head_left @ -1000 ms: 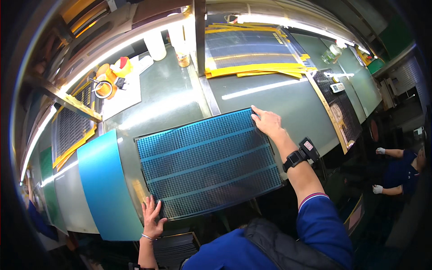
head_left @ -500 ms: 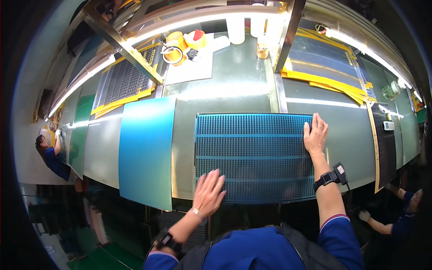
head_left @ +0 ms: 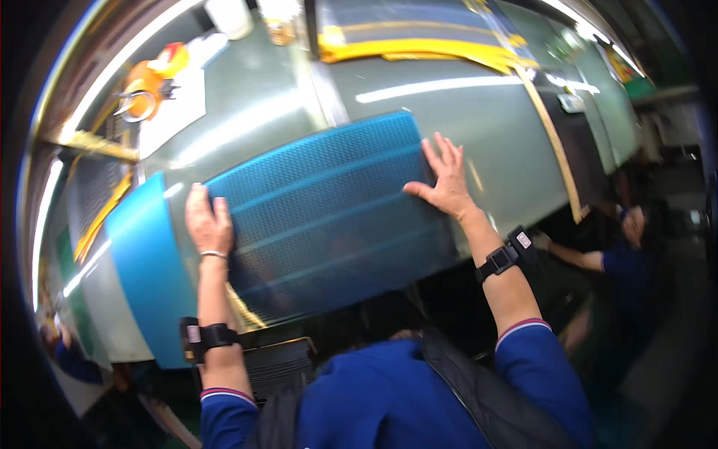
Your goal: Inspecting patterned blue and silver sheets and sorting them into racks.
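Observation:
A blue panel with rows of small dots and plain bands (head_left: 321, 213) lies in front of me on the table. At its left edge is my left hand (head_left: 210, 226), the fingers straight and the thumb a little apart. By the panel's right edge my right hand (head_left: 449, 183) is spread wide, thumb pointing over the panel and fingertips past its far right corner. Whether that hand touches the panel I cannot tell. Both hands are open, and neither visibly grips anything.
Left of the panel lies a plain blue sheet (head_left: 142, 262). White paper (head_left: 176, 112) with orange containers (head_left: 142, 82) is at the far left. Yellow-edged screens (head_left: 426, 49) lie at the back. On the right are a wooden strip (head_left: 553, 142) and a person in blue (head_left: 628, 262).
My view has turned toward the right. The left hand has moved from the panel's near left corner up to its left edge. My right hand has spread its fingers at the right side.

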Motion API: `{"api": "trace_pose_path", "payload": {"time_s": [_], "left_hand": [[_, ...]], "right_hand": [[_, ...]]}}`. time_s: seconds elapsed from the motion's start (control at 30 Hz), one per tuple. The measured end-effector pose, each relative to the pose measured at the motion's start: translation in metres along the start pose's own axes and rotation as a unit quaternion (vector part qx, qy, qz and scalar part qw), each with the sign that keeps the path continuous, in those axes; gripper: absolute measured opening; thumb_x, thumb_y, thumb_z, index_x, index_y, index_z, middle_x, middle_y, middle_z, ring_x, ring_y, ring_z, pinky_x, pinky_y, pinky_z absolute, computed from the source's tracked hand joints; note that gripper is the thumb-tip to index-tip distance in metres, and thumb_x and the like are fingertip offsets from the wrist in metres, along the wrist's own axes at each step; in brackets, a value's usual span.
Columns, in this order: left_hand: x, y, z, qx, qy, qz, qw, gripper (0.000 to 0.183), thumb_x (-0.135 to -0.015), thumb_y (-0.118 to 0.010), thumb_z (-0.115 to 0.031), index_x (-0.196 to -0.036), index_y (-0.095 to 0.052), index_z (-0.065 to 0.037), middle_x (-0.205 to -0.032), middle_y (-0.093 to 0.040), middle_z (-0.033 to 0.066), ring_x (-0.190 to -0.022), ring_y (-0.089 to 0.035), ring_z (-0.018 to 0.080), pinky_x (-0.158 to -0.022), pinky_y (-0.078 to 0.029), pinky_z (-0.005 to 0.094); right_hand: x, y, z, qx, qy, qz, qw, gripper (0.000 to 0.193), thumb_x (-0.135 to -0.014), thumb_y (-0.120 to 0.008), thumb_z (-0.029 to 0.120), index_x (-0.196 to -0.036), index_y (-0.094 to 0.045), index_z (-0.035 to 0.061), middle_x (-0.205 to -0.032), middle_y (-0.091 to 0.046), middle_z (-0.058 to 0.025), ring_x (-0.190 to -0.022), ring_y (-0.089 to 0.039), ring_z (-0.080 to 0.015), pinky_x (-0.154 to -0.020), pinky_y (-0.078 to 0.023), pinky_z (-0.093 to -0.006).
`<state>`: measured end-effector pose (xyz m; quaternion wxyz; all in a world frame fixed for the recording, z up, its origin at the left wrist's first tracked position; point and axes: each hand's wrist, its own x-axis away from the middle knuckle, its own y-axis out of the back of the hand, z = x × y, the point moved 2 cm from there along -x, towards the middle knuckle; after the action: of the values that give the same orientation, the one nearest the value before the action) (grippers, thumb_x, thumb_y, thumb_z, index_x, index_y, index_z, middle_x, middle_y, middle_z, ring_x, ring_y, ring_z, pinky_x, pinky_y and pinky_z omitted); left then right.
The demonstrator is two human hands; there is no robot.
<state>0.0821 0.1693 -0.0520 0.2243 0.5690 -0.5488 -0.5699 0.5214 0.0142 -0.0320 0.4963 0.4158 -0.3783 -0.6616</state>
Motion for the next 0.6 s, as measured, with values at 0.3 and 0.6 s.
{"api": "trace_pose_path", "payload": {"time_s": [0.3, 0.6], "left_hand": [[-0.001, -0.005, -0.007, -0.021, 0.026, 0.012, 0.999, 0.042, -0.092, -0.049, -0.025, -0.126, -0.048, -0.001, -0.134, -0.046, 0.0134, -0.124, -0.041, 0.0286, -0.105, -0.03, 0.0379], [0.002, 0.001, -0.006, -0.085, 0.033, 0.085, 0.992, 0.059, -0.094, -0.041, -0.036, -0.14, -0.03, -0.002, -0.146, -0.029, 0.0138, -0.136, -0.024, 0.0279, -0.112, -0.015, 0.0399]], "right_hand": [[0.129, 0.064, -0.023, -0.073, -0.072, 0.159, 0.982, 0.099, -0.054, -0.08, 0.051, -0.14, -0.037, 0.0249, -0.153, -0.01, -0.0076, -0.141, -0.003, -0.0286, -0.113, 0.0, -0.0484], [0.089, 0.062, 0.04, 0.041, 0.028, 0.211, 0.976, 0.096, -0.061, -0.079, 0.044, -0.14, -0.034, 0.0154, -0.151, -0.018, -0.011, -0.14, -0.008, -0.0342, -0.112, -0.001, -0.0483]]}}
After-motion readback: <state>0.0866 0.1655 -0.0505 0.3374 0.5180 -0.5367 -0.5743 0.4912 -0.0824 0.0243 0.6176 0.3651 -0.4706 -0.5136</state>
